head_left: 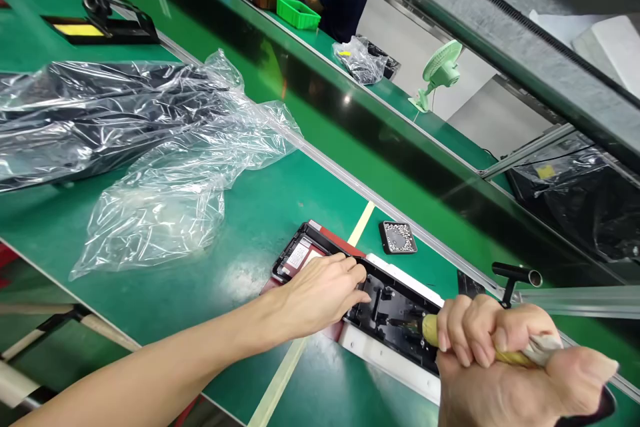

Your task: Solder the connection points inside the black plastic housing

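Right hand (505,353) clenched a yellow-handled driver (430,329); left hand (325,288), its hold unclear, touched a long black plastic housing (397,303).

Green worktop (260,213); another green bench (453,139) beyond

Left hand (323,290): touched the black housing (397,298).
Right hand (500,347): gripped a yellow-handled driver (429,329), shaft over the housing.
Small dish (403,251): held silvery pieces (407,237) beyond the housing.
Plastic bag (167,193): lay on the green table (255,227).

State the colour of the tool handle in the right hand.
The tool handle shows yellow just ahead of the right hand; see the head view.
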The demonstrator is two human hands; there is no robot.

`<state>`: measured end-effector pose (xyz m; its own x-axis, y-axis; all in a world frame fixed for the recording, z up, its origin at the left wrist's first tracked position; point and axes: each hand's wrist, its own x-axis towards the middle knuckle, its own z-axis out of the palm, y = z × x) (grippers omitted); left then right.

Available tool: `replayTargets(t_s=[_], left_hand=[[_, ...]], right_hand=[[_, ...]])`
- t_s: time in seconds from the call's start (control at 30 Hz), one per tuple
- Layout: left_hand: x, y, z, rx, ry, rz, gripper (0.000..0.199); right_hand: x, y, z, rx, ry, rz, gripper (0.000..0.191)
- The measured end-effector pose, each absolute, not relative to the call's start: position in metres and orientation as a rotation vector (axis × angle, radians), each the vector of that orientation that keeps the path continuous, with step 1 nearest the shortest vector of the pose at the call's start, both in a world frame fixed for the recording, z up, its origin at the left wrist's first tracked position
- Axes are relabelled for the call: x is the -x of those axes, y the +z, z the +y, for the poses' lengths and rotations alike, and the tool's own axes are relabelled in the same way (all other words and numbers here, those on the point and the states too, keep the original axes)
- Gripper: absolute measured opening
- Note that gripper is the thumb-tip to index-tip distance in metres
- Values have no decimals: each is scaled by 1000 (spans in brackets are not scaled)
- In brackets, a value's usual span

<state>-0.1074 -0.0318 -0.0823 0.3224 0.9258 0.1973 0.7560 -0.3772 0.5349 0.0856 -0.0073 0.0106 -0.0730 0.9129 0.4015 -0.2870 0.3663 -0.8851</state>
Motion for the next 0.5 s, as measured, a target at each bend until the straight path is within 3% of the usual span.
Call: replayTargets(t_s=[0.5], left_hand=[[112,-80,-28,-2120,734,1381,29]], right_hand=[[-86,11,-7,657,1068,-1327,45]])
